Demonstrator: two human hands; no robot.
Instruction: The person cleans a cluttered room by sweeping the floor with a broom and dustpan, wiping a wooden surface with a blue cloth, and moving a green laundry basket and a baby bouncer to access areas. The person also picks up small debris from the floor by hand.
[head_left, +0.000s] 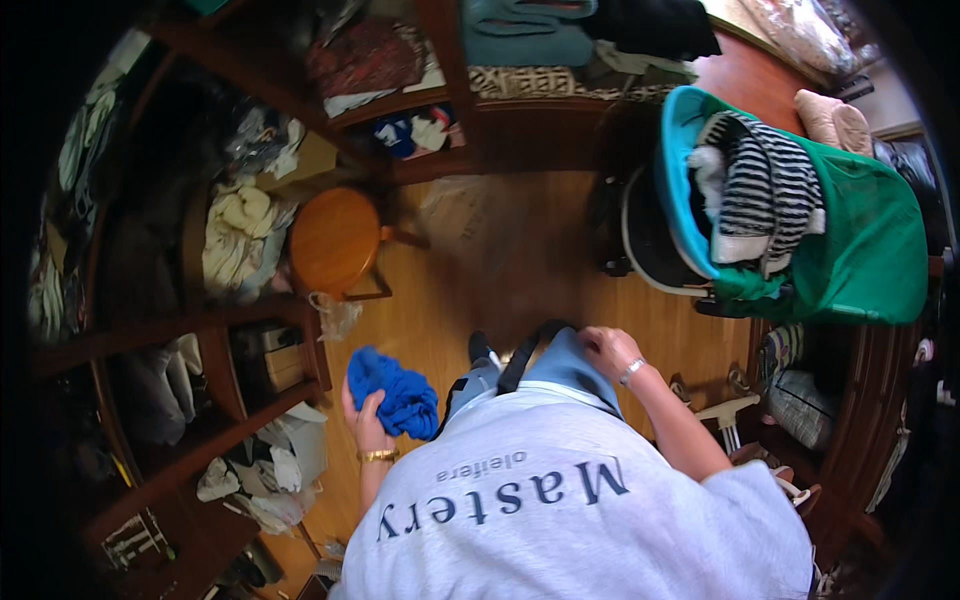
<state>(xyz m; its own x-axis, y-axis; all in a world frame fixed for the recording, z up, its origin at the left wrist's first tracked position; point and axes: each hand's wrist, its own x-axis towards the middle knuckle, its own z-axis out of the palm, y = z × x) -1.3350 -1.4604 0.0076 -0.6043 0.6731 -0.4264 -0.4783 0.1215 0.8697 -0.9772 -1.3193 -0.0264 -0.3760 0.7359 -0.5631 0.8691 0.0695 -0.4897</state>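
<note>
A bunched blue cloth (394, 394) is held in my left hand (367, 420), off to the left of my body. A gold-coloured bracelet is on that wrist. My right hand (609, 352) hangs beside my right thigh, near the blue trousers (566, 360), with its fingers curled; whether it touches or pinches anything cannot be made out. A silver-coloured band circles the right wrist. Ahead on the right, a black-and-white striped garment (769, 187) with white edges lies in a light-blue basin (679, 180), beside a green fabric cover (870, 232).
A round wooden stool (334, 240) stands ahead on the left, by wooden shelves (225, 367) packed with clothes and bags. A clear plastic bag (336, 315) lies near its legs. Folded blue-grey textiles (525, 37) rest on the far shelf. Shoes (739, 381) stand at right.
</note>
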